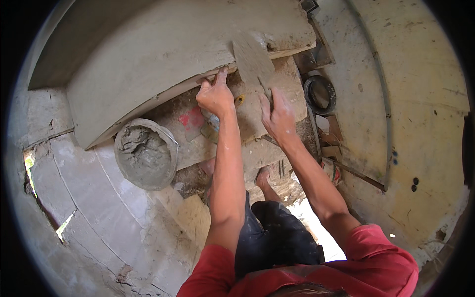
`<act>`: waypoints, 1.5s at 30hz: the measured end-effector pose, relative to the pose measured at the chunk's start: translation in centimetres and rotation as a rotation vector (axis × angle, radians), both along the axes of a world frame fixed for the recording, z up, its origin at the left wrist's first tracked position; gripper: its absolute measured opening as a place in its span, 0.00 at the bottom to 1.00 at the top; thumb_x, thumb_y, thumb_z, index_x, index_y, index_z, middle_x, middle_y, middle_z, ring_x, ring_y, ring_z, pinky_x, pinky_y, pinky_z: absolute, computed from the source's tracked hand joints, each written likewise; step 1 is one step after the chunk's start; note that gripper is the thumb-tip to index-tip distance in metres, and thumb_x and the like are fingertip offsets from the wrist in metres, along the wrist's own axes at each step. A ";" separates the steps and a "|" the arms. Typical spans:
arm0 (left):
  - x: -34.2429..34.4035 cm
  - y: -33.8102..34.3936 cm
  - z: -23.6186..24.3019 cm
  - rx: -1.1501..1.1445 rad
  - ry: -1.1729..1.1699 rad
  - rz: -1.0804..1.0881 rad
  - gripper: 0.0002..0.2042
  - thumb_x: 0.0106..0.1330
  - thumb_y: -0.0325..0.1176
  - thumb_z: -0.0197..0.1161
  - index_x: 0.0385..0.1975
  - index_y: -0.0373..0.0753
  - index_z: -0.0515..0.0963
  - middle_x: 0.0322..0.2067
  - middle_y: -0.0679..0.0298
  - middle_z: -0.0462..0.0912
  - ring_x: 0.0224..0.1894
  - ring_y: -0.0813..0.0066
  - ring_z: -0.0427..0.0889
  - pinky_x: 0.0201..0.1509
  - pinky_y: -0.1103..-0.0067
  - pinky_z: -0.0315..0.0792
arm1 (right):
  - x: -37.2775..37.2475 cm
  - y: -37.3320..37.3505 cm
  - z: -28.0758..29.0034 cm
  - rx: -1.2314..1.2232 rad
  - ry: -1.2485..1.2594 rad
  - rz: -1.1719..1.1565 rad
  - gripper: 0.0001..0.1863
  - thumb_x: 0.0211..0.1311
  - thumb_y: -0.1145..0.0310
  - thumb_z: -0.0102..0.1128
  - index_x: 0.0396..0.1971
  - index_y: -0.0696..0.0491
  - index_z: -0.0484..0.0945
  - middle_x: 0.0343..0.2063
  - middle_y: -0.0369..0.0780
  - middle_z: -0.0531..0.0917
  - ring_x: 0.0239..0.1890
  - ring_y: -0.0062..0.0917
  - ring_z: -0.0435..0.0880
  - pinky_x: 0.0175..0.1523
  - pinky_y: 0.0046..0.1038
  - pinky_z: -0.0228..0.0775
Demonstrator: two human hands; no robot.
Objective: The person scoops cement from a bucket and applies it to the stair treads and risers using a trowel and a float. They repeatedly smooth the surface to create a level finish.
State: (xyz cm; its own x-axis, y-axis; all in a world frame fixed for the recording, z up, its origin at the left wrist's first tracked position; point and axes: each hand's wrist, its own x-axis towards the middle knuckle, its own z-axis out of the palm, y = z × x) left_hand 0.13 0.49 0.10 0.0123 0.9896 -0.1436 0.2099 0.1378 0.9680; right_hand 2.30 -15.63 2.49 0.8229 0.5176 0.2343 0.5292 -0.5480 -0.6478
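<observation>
A grey plastered slab [173, 54] spreads across the far side, its front edge curving toward the left in this view. My left hand [216, 95] is closed at that front edge, thumb and a finger pressed against it; what lies within the grip is hidden. In my right hand [278, 116] is the handle of a trowel [252, 57]. Its long blade, coated in grey, lies flat across the slab's edge and points away from me. To the left of my left forearm, a bucket [170, 134] holds wet grey mortar [143, 153].
Rough steps [257, 153] lie below the slab, with a red-and-pale packet [192, 121] on one. A black ring-shaped container [319, 94] stands right of my right hand. Stained yellowish panels [420, 119] rise at the right. Grey jointed boards [89, 188] lie at the left.
</observation>
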 end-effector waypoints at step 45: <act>-2.7 0.3 -2.0 0.195 -0.129 -0.064 0.16 0.70 0.39 0.73 0.36 0.27 0.86 0.18 0.56 0.80 0.24 0.72 0.70 0.31 0.69 0.70 | -1.3 4.0 16.2 -0.617 -0.389 0.522 0.16 0.71 0.58 0.67 0.52 0.49 0.82 0.45 0.41 0.86 0.45 0.37 0.89 0.44 0.42 0.82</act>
